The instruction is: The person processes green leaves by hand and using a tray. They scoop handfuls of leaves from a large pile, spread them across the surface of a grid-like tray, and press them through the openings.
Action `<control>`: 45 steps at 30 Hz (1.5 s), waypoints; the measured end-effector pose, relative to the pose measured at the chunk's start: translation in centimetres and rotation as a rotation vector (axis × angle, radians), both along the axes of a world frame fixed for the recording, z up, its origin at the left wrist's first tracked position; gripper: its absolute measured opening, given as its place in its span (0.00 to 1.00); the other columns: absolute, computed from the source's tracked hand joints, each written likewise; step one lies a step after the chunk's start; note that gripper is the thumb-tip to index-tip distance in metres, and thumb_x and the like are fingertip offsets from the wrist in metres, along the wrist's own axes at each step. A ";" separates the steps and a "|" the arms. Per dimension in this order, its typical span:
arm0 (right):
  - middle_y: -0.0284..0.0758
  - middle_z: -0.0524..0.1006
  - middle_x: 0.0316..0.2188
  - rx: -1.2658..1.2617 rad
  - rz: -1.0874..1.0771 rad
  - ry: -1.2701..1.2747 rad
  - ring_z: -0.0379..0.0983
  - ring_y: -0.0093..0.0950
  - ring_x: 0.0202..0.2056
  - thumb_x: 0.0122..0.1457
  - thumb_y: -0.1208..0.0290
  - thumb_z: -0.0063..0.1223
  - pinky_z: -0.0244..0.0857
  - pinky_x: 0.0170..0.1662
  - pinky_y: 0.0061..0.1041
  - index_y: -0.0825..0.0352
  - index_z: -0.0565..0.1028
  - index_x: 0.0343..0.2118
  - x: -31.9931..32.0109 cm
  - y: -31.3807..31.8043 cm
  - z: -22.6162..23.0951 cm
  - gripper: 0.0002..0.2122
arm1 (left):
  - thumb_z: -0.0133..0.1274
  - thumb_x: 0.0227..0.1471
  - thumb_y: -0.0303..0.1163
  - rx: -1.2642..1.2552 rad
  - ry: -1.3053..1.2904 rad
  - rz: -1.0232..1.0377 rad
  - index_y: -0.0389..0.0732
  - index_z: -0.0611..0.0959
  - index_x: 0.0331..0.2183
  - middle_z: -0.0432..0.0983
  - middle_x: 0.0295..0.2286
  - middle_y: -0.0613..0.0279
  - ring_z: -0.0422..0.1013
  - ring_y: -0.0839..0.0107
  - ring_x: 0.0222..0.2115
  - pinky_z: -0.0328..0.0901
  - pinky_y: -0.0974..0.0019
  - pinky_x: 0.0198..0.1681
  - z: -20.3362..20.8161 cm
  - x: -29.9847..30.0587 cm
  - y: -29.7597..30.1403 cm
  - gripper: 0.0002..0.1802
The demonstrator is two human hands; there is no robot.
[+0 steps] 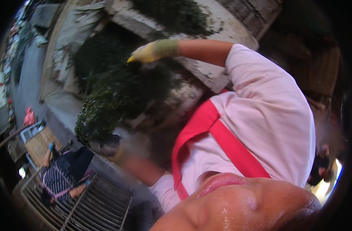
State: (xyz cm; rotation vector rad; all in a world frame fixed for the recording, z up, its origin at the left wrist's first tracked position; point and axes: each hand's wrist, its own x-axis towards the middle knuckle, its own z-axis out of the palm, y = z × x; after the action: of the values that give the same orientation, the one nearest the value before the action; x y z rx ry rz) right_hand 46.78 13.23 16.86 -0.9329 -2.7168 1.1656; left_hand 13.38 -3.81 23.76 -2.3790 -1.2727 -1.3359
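Note:
A large wet-looking, dark green leafy mass [106,96] spreads between my two hands; I cannot make out its kind. My right hand [145,53], in a pale yellow glove with a green knitted cuff, reaches onto its far side, fingers bent down into the leaves and partly hidden by them. At the near left end, my left hand [108,148] is against the mass, in a dark-palmed glove. Motion smears this hand and its forearm, so its fingers do not show clearly. A pale, leaf-flecked slab [207,71] lies beneath my right forearm.
More dark leaves [176,15] lie on a pale block at the top. A grey cloth [74,30] is bunched at upper left. At lower left, another person in a striped top [64,177] is beside a slatted metal rack [95,204] and a woven panel [41,148].

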 end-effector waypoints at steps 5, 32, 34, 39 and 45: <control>0.57 0.58 0.60 0.144 -0.208 -0.218 0.75 0.42 0.44 0.52 0.70 0.56 0.71 0.46 0.35 0.61 0.59 0.63 -9.4 2.3 -11.6 0.33 | 0.47 0.59 0.44 -0.503 -0.988 -0.611 0.36 0.66 0.58 0.65 0.55 0.49 0.64 0.55 0.54 0.54 0.51 0.61 8.9 2.4 -2.6 0.31; 0.34 0.80 0.34 0.143 0.026 0.801 0.75 0.22 0.35 0.56 0.80 0.47 0.71 0.39 0.24 0.66 0.76 0.42 -8.0 -0.1 25.9 0.12 | 0.49 0.59 0.38 -0.053 -0.555 0.014 0.37 0.63 0.59 0.62 0.56 0.51 0.61 0.61 0.57 0.59 0.60 0.58 13.4 4.7 1.7 0.30; 0.34 0.80 0.34 0.310 -0.030 0.681 0.75 0.22 0.35 0.56 0.78 0.48 0.70 0.39 0.24 0.66 0.76 0.42 -6.6 0.5 29.2 0.11 | 0.50 0.58 0.38 -0.375 -1.186 -0.636 0.38 0.63 0.60 0.59 0.58 0.51 0.61 0.62 0.57 0.59 0.62 0.59 11.7 4.5 5.9 0.32; 0.36 0.79 0.34 0.519 -0.068 0.514 0.74 0.24 0.34 0.57 0.74 0.50 0.69 0.39 0.25 0.67 0.76 0.41 -7.3 2.4 29.4 0.10 | 0.49 0.57 0.35 -1.130 -1.441 -0.925 0.38 0.69 0.56 0.68 0.52 0.51 0.68 0.65 0.50 0.66 0.67 0.48 3.4 4.5 9.0 0.26; 0.37 0.79 0.33 0.656 -0.135 0.555 0.74 0.26 0.34 0.57 0.68 0.53 0.68 0.38 0.26 0.68 0.75 0.39 -5.8 2.3 25.8 0.10 | 0.50 0.58 0.33 -1.159 -1.508 -0.533 0.41 0.78 0.45 0.78 0.33 0.59 0.72 0.70 0.27 0.72 0.62 0.39 0.6 7.4 4.1 0.14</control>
State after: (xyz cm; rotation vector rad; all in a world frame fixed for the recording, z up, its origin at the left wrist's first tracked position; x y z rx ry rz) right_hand 40.98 15.51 42.63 -0.5692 -2.2752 0.3631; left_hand 20.81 0.25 24.32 -1.9062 -2.1370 -3.7838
